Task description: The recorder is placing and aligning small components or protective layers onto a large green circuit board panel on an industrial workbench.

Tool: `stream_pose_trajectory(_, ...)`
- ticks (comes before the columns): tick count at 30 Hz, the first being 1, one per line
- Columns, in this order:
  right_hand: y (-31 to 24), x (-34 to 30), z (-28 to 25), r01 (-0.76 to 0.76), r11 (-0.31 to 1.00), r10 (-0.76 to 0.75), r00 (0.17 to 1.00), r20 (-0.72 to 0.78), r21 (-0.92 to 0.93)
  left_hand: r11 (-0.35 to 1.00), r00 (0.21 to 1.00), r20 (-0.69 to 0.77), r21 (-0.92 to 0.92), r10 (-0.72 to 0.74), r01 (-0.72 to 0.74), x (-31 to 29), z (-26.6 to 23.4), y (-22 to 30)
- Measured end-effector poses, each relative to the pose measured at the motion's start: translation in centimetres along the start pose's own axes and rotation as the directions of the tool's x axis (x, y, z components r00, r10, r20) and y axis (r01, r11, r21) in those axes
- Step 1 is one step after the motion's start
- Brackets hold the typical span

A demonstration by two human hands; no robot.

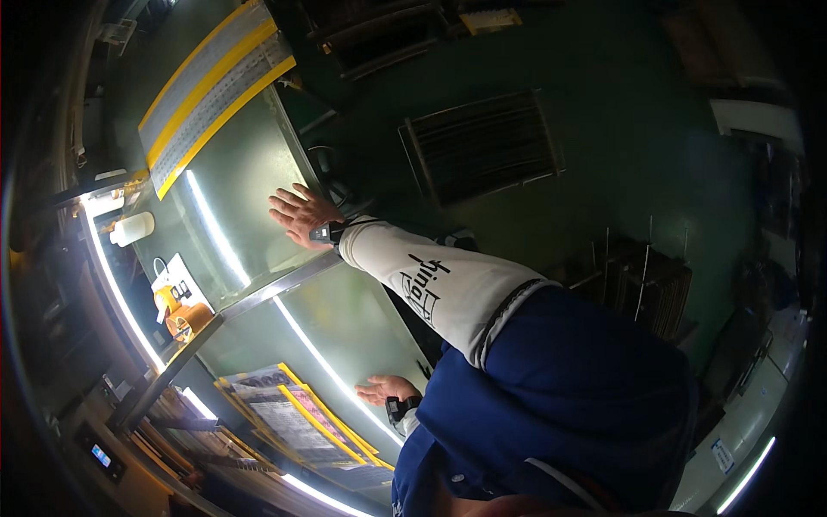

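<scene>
My right hand [301, 215] is stretched out in a white sleeve, fingers spread, over or on the glossy pale green tabletop [258, 164] near its edge. I cannot tell whether the palm touches the surface. It holds nothing. Below it in the picture, my left hand [385, 392] has its fingers extended over the adjoining panel [345, 310], with nothing visible in it. Beside that hand lie printed sheets [297, 418] with yellow tape borders. Both wrists carry dark strapped devices. A metal strip [276, 289] divides the two panels.
A white bottle [132, 228], orange tape rolls [188, 320] and a white card [179, 280] stand along the table's far side, next to a bright light tube [121, 284]. More yellow-bordered sheets [215, 95] lie farther up. A dark slatted rack [482, 146] rests on the green floor.
</scene>
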State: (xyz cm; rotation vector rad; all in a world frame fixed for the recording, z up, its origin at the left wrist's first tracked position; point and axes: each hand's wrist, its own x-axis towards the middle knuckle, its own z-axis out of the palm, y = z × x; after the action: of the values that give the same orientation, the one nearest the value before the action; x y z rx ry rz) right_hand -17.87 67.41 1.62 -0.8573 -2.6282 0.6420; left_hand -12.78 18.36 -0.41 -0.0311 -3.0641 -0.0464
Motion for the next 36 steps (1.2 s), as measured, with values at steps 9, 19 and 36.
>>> stream_pose_trajectory(9,1.0,0.3,0.2,0.000,1.000,0.000,1.000,0.012,-0.009,0.998,0.995,0.070,-0.018,-0.066,0.067,0.1,0.2,2.0)
stream_pose_trajectory(19,1.5,0.4,1.3,0.007,1.000,-0.007,1.000,-0.018,-0.024,0.998,0.998,0.016,-0.009,-0.062,0.062,-0.3,1.1,2.0)
stream_pose_trajectory(36,0.3,0.7,0.1,0.011,0.999,-0.012,1.000,-0.016,-0.046,0.999,0.998,-0.044,-0.022,-0.049,0.048,-0.4,1.2,1.8)
